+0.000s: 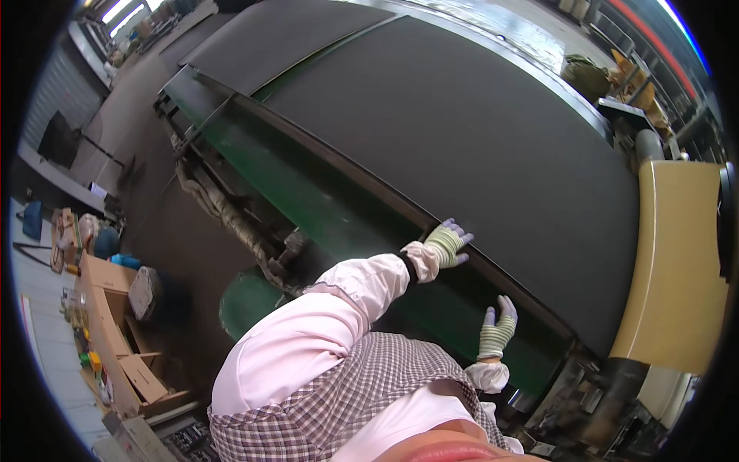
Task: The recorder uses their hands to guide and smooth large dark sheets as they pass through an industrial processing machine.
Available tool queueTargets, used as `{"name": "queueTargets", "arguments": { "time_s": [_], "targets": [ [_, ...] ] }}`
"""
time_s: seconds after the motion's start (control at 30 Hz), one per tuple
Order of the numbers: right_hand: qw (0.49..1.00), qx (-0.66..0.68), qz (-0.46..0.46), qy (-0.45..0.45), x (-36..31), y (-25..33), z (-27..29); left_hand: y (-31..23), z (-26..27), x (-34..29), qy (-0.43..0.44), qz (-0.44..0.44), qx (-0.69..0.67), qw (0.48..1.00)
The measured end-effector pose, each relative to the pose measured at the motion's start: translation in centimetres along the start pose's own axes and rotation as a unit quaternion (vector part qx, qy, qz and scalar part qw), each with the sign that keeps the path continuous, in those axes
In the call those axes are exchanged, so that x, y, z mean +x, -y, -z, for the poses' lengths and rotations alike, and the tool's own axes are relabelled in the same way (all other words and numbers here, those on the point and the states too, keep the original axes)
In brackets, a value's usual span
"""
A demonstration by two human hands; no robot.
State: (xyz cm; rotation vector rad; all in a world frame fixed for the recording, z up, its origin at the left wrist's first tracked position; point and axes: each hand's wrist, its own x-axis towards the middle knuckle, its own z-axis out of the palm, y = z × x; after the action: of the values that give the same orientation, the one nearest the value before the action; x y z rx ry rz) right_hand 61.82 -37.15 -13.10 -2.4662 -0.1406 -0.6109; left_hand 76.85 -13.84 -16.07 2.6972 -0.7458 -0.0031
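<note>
Evidently, the left hand (446,243) is splayed at the edge of the dark sheet (477,138), the right hand (497,331) apart — both hands' fingers released; uneven pressing could skew it.

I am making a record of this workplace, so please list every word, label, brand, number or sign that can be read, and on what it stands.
No text can be read.
Dark flat sheet, yellow curved sheet, striped gloves: no writing seen.
Brown desk and small items beside it: any marks are too small or blurred.
</note>
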Motion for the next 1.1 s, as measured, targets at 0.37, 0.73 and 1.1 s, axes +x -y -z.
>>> {"name": "queueTargets", "arguments": {
  "time_s": [0.37,0.73,1.1],
  "targets": [
    [0.994,-0.007,0.004,0.106,1.6,5.5,-3.8,17.8,9.2,-11.8,-0.323,0.128,-0.006,0.937],
    [0.975,0.028,0.140,0.173,13.0,14.6,-13.1,40.0,15.5,-7.3,0.046,0.439,0.073,0.894],
    [0.960,0.055,0.115,0.248,22.2,17.3,-31.7,28.6,15.2,-2.1,0.103,0.311,-0.106,0.939]
  ]
}}
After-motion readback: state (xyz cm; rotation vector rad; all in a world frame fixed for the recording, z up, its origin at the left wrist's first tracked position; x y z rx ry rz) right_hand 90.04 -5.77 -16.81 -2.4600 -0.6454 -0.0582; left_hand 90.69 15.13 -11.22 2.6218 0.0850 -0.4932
